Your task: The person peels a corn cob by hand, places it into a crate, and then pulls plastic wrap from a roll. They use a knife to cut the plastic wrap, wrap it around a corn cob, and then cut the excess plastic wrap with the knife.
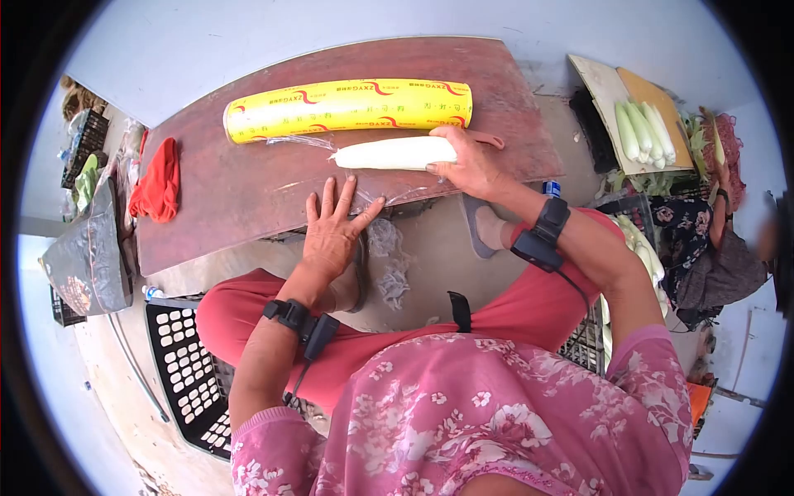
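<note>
The right hand is closed round one end of a white vegetable, smooth, long and tapering, above the scuffed reddish tabletop. Crinkled clear film shows below it; the left hand presses flat nearby, fingers splayed. Beyond lies a glossy yellow cylindrical roll.

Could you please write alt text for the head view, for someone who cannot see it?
A person's right hand holds a long white vegetable over a reddish table, the left hand spread at the near edge. Beyond lies a yellow printed roll; a red cloth is at left.
</note>
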A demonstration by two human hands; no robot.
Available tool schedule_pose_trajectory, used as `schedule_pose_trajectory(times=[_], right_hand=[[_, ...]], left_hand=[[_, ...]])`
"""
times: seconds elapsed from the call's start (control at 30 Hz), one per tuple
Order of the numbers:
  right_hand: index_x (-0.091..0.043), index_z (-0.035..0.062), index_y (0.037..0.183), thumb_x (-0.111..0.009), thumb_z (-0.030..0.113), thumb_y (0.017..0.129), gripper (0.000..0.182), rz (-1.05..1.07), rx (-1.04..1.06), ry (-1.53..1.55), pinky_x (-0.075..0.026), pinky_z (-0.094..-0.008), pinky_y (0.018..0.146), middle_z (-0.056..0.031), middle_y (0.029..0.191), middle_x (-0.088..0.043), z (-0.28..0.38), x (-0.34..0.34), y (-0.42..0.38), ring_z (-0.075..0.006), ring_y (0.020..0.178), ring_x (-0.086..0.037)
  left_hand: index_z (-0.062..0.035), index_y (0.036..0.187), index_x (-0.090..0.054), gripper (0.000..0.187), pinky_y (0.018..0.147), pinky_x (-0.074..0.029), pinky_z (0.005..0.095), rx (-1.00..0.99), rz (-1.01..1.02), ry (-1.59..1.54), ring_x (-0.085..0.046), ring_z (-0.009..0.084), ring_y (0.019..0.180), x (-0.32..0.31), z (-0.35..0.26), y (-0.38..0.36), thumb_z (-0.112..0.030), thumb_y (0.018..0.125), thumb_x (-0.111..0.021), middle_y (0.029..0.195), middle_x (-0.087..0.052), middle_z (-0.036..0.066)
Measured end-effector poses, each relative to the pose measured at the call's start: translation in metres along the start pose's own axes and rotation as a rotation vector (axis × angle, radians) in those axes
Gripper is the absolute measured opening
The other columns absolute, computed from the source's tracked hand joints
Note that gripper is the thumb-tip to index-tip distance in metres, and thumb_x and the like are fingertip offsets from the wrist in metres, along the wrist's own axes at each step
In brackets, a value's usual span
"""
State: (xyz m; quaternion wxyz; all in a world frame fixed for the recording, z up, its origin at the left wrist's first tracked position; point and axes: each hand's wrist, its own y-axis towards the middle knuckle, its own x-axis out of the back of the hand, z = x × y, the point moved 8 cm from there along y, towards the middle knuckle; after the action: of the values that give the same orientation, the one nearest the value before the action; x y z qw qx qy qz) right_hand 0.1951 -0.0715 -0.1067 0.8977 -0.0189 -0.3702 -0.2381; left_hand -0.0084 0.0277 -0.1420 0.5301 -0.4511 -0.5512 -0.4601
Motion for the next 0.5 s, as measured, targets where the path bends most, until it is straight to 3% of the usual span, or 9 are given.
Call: schedule_pose_trajectory(times=[0.23,0.43,0.5], right_hand=[[-0.05,0.0018,0.123,-0.076,0.014,0.076,0.055,0.053,0.017,-0.034,-0.044,-0.0382,0.094,-0.0171,0.112,-0.056,-0.015,-0.01,-0.005,-0.03,0.109,-0.055],[-0.053,0.0031,0.114,-0.08,0.016,0.069,0.054,0.088,0.075,-0.192,-0.044,-0.0378,0.094,-0.0174,0.108,-0.055,-0.005,-0.004,0.0,-0.0311,0.107,-0.054],[-0.053,0.0023,0.112,-0.079,0.02,0.069,0.054,0.208,-0.007,-0.282,-0.044,-0.0382,0.091,-0.0179,0.106,-0.055,-0.003,-0.003,0.0,-0.0311,0.106,-0.054]], left_hand=[[-0.0366,0.144,-0.042,0.07,0.111,-0.022,0.0584,0.008,-0.004,-0.005,-0.025,0.0422,0.141,-0.002,0.0,-0.001,-0.009,0.083,-0.062,0.155,-0.026,0.016],[-0.0359,0.144,-0.041,0.073,0.112,-0.021,0.0566,0.016,0.04,0.024,-0.024,0.0416,0.141,0.0,-0.002,0.0,-0.011,0.081,-0.066,0.156,-0.025,0.015],[-0.0387,0.145,-0.039,0.074,0.112,-0.021,0.0576,0.019,0.065,0.013,-0.023,0.0413,0.142,0.001,-0.003,0.001,-0.008,0.082,-0.061,0.156,-0.024,0.014]])
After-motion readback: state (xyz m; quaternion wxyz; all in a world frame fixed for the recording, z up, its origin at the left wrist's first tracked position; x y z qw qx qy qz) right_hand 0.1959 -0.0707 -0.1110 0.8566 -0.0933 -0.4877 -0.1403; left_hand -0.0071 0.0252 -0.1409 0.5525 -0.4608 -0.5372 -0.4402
